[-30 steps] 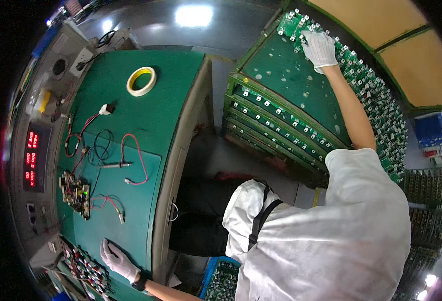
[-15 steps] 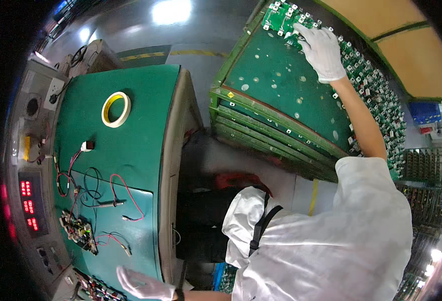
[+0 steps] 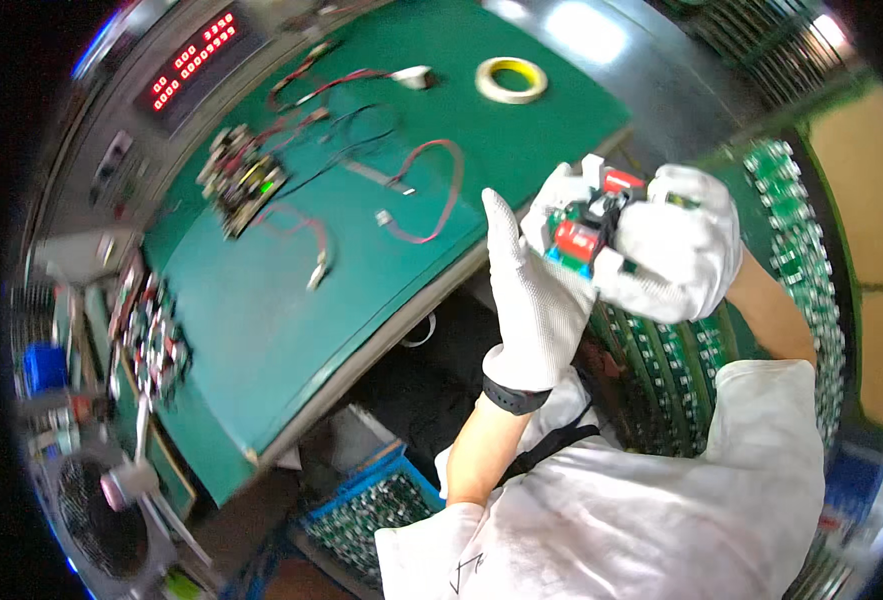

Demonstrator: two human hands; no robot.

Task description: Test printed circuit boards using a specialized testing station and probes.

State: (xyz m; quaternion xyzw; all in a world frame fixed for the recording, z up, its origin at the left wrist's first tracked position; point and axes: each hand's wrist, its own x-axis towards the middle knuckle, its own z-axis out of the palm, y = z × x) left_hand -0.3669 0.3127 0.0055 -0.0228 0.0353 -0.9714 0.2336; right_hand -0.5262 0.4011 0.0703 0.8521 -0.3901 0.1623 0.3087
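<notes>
One fan [image 3: 106,510] stands at far left, near one heap of parts [image 3: 151,335] too blurred to count. One display [image 3: 196,65] glows with two rows of red digits above the green bench [image 3: 241,335], where one wired board [image 3: 241,180] lies among tangled leads. One blue bin [image 3: 381,468] of many small boards sits below. One tape roll [image 3: 511,80] lies at the far end. Two gloved hands meet right of the bench: the left hand [image 3: 536,300], thumb apart, has fingers partly hidden behind one held board [image 3: 574,242] with two red parts, its grip impossible to tell; the right hand [image 3: 681,245] curls its fingers closed around that board. Many green boards [image 3: 791,215] line the far right.
</notes>
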